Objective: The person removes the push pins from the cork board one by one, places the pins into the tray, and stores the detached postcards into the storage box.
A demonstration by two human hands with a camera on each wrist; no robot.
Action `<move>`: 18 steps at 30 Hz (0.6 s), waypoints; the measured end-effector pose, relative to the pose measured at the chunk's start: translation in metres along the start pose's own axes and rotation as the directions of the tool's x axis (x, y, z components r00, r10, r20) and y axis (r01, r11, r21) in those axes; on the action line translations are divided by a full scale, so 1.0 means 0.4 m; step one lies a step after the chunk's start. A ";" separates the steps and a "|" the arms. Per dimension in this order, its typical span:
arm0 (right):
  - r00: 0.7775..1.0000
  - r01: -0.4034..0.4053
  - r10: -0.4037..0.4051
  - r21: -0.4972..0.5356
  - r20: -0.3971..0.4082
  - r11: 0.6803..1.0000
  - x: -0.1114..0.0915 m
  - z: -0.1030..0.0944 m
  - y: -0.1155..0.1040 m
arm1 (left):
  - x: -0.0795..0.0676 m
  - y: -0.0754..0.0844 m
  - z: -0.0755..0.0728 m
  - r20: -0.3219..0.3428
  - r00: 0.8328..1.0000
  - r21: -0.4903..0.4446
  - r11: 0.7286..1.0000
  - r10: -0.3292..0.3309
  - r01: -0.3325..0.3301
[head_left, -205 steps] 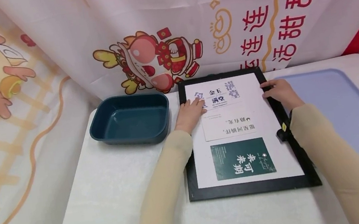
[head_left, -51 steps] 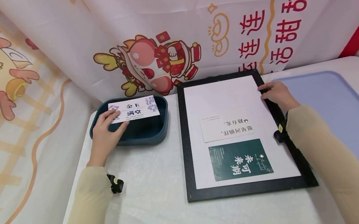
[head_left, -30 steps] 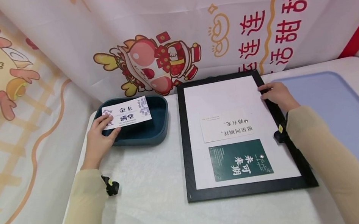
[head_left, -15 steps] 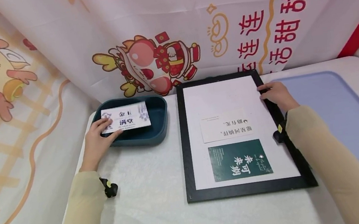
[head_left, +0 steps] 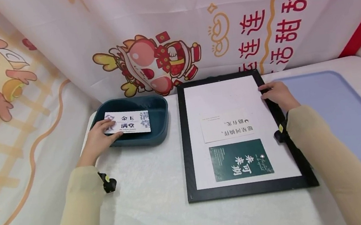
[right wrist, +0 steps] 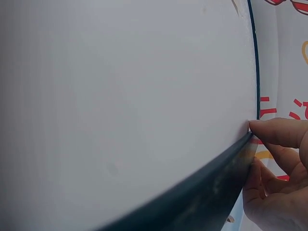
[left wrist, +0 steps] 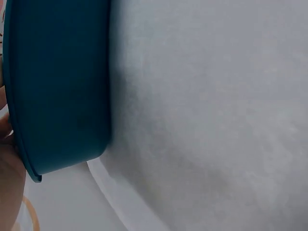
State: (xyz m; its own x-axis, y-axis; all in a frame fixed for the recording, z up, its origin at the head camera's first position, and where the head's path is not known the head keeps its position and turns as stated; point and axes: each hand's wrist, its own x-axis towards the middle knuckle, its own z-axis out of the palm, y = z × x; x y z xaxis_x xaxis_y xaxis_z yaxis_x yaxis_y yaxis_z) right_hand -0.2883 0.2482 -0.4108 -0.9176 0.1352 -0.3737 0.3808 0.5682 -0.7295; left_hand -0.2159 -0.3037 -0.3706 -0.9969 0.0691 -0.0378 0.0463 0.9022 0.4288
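Note:
In the head view my left hand [head_left: 98,139] pinches the left end of a white greeting card [head_left: 130,122] with blue-purple print. The card lies flat over the opening of a dark teal basin [head_left: 160,132]; whether it touches the bottom I cannot tell. My right hand [head_left: 280,95] grips the right edge of a black-framed white board [head_left: 238,190], and its fingertips show at the frame's edge in the right wrist view. On the board are a cream card [head_left: 218,132] and a green card [head_left: 226,163], each with a small pale round spot. The basin wall [left wrist: 57,86] fills the left wrist view's left side.
A light blue tray [head_left: 336,113] lies on the white-covered table [head_left: 145,209], right of the board and partly behind my right arm. A printed curtain [head_left: 186,8] hangs along the table's back, and another patterned cloth [head_left: 7,160] borders the left side.
The white card was on the board's upper part under my left hand; that hand has carried it left over the basin and lowered it slightly. My right hand stays on the frame.

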 end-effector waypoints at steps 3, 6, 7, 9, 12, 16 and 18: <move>1.000 -0.003 0.003 0.003 -0.002 1.000 -0.001 0.002 -0.002 | 0.006 0.000 -0.006 0.044 0.999 0.020 1.000 0.001 -0.002; 1.000 -0.002 0.002 0.005 -0.008 1.000 -0.001 0.003 -0.003 | 0.013 -0.001 -0.007 0.081 0.997 0.041 0.999 -0.006 0.002; 1.000 -0.003 0.003 0.007 -0.009 1.000 0.000 0.003 -0.003 | 0.014 0.000 -0.007 0.089 0.996 0.048 0.999 -0.008 0.004; 1.000 -0.004 0.004 0.007 -0.009 1.000 -0.001 0.004 -0.004 | 0.017 0.002 -0.006 0.102 0.995 0.063 0.998 -0.011 0.005; 1.000 -0.008 0.008 0.009 -0.008 1.000 0.000 0.003 -0.002 | 0.019 0.006 -0.005 0.109 0.994 0.071 0.997 -0.017 0.009; 1.000 -0.012 0.012 0.005 -0.005 1.000 0.002 0.002 -0.002 | 0.017 0.012 -0.002 0.115 0.992 0.067 0.997 -0.041 0.033; 1.000 -0.014 0.014 0.000 -0.001 1.000 0.003 0.002 -0.002 | 0.018 0.014 0.001 0.110 0.993 0.067 0.997 -0.048 0.041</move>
State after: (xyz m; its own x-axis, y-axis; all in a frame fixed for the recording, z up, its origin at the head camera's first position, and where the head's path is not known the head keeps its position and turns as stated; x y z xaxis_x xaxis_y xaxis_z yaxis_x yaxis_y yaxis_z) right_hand -0.2894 0.2474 -0.4111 -0.9123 0.1443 -0.3832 0.3938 0.5660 -0.7243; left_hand -0.2227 -0.2982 -0.3687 -0.9849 0.0716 -0.1575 0.0092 0.9306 0.3658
